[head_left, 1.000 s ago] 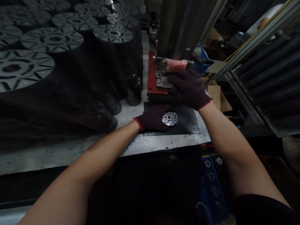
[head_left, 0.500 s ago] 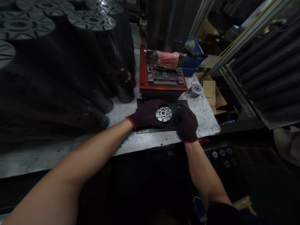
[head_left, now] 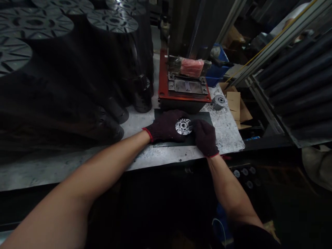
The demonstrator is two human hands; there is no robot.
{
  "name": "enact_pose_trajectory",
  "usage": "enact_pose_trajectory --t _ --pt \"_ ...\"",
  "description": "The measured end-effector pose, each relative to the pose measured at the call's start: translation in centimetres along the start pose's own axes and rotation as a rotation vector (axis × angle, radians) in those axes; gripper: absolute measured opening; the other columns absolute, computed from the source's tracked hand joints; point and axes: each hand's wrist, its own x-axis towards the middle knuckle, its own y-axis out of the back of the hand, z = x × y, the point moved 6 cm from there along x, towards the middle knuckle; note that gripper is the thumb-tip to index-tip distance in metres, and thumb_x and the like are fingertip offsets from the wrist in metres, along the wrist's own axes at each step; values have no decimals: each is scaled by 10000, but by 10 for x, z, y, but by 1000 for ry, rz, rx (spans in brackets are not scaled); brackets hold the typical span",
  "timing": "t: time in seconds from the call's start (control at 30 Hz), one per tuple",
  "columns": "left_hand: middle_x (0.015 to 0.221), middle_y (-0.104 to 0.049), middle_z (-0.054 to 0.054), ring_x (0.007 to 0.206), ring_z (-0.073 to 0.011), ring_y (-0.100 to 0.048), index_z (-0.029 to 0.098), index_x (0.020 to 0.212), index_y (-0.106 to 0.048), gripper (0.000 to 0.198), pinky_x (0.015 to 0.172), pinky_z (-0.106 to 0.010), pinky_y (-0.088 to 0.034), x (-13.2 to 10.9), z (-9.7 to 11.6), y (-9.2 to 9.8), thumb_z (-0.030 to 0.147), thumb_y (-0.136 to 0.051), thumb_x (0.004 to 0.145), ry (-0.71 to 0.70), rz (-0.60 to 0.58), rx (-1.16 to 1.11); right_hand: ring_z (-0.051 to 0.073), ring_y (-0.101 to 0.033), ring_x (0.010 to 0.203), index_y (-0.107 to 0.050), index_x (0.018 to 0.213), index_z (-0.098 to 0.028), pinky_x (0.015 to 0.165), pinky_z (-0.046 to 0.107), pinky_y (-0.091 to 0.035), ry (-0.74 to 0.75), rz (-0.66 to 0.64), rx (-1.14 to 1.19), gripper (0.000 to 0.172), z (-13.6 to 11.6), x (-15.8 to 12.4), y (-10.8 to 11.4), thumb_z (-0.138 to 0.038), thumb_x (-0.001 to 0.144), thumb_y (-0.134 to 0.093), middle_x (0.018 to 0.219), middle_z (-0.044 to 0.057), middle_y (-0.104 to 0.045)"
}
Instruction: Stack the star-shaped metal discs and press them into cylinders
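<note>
My left hand (head_left: 171, 126), in a dark knit glove with a red cuff, is wrapped around the left side of a round slotted metal rotor core (head_left: 183, 126). The core's end face points up, with a centre hole and slots fanned around it. My right hand (head_left: 206, 137), gloved alike, is closed with its fingertips at the core's right edge. Whatever they pinch is too small and dark to make out. Beneath both hands is a dark mat (head_left: 168, 144) at the front of the worktable (head_left: 145, 155).
Behind the mat stands a red-topped press fixture (head_left: 163, 86) with a pink wrapped bundle (head_left: 192, 67) on it. Another metal core (head_left: 219, 102) sits to the right. Tall dark stacks of slotted cores (head_left: 114, 22) crowd the left. A blue bin (head_left: 216, 74) and cardboard box (head_left: 233, 103) are beyond.
My right hand has moved left, bringing its fingertips from beside the core to its right edge. My left hand still grips the core. The whole view has shifted slightly.
</note>
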Motion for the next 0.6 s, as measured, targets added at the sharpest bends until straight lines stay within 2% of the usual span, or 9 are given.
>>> enact_pose_trajectory --t 0.13,0.3,0.43,0.5,0.6 --pt "1468 -764 -104 1314 -365 -745 202 1517 -703 926 1187 -464 -580 1 1 1 441 -1022 681 -12 9 6 272 -788 917 -813 954 -192 821 381 -567 55 -91 -251 463 -6 10 0 -422 1120 -448 982 137 -853" --pt "1443 -780 -100 1321 -378 -749 226 1489 -733 860 1157 -473 -595 2 4 2 486 -1002 714 -11 -13 -8 296 -795 987 -839 1043 -153 893 390 -581 222 -265 -570 410 -21 9 -3 -355 1115 -490 1068 174 -863" --pt "1435 -785 -90 1315 -371 -751 234 1467 -742 808 1162 -473 -590 2 4 3 458 -1000 735 -20 -6 -26 280 -805 1030 -835 1195 -168 919 388 -609 297 -311 -504 361 -44 9 6 -322 1120 -517 1140 137 -871" --pt "1460 -774 -85 1332 -368 -739 238 1475 -730 842 1180 -480 -582 1 2 3 421 -1024 707 -33 -7 -33 287 -788 1136 -800 1333 -201 984 411 -612 351 -245 -468 355 -57 28 16 -349 1120 -558 1248 121 -853" --pt "1534 -734 -106 1390 -377 -703 219 1526 -692 929 1215 -501 -561 -2 -3 3 428 -1048 693 -30 -19 -64 369 -679 1353 -725 1487 -226 1162 555 -538 496 -130 -559 469 -71 82 23 -409 1058 -679 1488 140 -749"
